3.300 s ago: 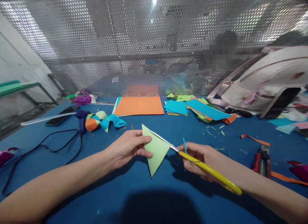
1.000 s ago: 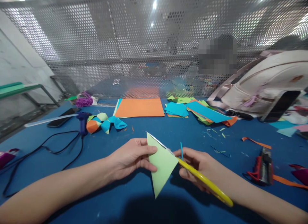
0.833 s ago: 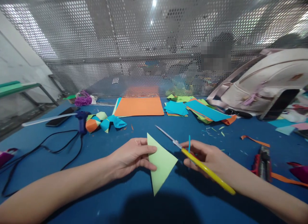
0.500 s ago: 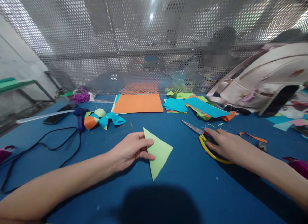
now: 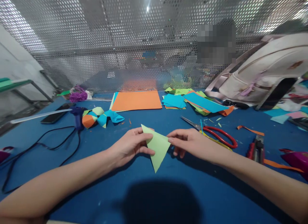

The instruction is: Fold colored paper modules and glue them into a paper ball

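A light green paper triangle (image 5: 157,147) is held just over the blue tabletop, one corner pointing down toward me. My left hand (image 5: 133,143) grips its left side, thumb and fingers on the near face. At the right corner, my right hand (image 5: 185,142) pinches the paper between thumb and index finger. Just behind the right hand lie scissors (image 5: 222,135) with red and yellow handles, partly hidden by that hand, blades pointing left.
Orange paper sheets (image 5: 137,101) lie at the back, with blue cut pieces (image 5: 173,101) beside them. On the left are a glue gun (image 5: 77,116), a phone (image 5: 55,115) and folded paper shapes (image 5: 97,117). A box cutter (image 5: 258,150) and a backpack (image 5: 269,68) occupy the right.
My right hand has left the scissors, which now rest on the table, and moved left to take the triangle's right corner. My left hand keeps its hold.
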Tool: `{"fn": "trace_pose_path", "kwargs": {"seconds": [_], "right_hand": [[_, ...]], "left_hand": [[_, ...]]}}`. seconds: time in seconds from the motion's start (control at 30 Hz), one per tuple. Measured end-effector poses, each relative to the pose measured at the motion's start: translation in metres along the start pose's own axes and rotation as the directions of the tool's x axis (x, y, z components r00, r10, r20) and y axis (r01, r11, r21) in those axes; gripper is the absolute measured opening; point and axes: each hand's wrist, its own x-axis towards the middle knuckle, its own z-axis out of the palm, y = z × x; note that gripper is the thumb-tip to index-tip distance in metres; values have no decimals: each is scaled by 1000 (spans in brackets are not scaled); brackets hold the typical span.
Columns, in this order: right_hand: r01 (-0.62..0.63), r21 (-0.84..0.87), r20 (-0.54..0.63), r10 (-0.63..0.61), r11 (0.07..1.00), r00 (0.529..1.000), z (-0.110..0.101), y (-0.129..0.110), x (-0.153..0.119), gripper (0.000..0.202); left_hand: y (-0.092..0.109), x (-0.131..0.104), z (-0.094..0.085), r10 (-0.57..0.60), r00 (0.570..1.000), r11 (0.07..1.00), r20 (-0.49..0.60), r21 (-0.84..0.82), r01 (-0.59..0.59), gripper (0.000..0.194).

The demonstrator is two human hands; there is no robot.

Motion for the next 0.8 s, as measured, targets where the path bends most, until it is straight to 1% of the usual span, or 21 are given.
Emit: {"fn": "trace_pose_path", "kwargs": {"seconds": [0.03, 0.1, 0.17, 0.27, 0.33, 0.4, 0.5, 0.53, 0.6, 0.67, 0.73, 0.8], "right_hand": [[-23, 63, 10, 22, 998, 1000, 4, 0, 3, 29], [-31, 144, -7, 32, 989, 999, 8, 2, 8, 22], [-6, 185, -38, 13, 983, 999, 10, 5, 12, 21], [24, 208, -79, -7, 978, 997, 12, 8, 13, 20], [41, 167, -98, -25, 985, 995, 15, 7, 11, 20], [82, 84, -115, -72, 993, 991, 18, 5, 7, 18], [147, 2, -135, -145, 989, 980, 20, -1, 0, 18], [156, 0, -144, -154, 988, 977, 19, -2, -1, 18], [155, -3, -179, -153, 988, 972, 14, -2, -2, 17], [147, -17, -230, -147, 989, 962, 8, 1, 1, 17], [151, -40, -279, -156, 988, 947, 2, 8, 6, 16], [159, -68, -302, -172, 985, 938, -1, 17, 12, 15]], "left_hand": [[0, 0, 0, 1, 1000, 1000, -11, 0, -1, 18], [0, 0, -1, 0, 1000, 1000, -30, 11, 0, 24], [0, 0, -2, -2, 1000, 1000, -24, 26, 2, 25], [0, 3, -3, 3, 1000, 999, -11, 48, -2, 21], [1, 4, -3, -2, 1000, 997, -19, 79, 3, 21], [1, 4, -2, -9, 999, 993, -37, 115, 13, 21], [3, 3, 0, -24, 998, 989, -65, 143, 33, 8], [4, 3, 0, -35, 996, 988, -80, 144, 46, 10], [4, 4, -1, -55, 993, 987, -104, 144, 70, 23], [3, 6, -2, -51, 993, 986, -105, 151, 67, 32], [1, 10, -4, -23, 996, 985, -84, 171, 37, 34], [-2, 13, -7, -7, 997, 979, -75, 203, 22, 35]]}}
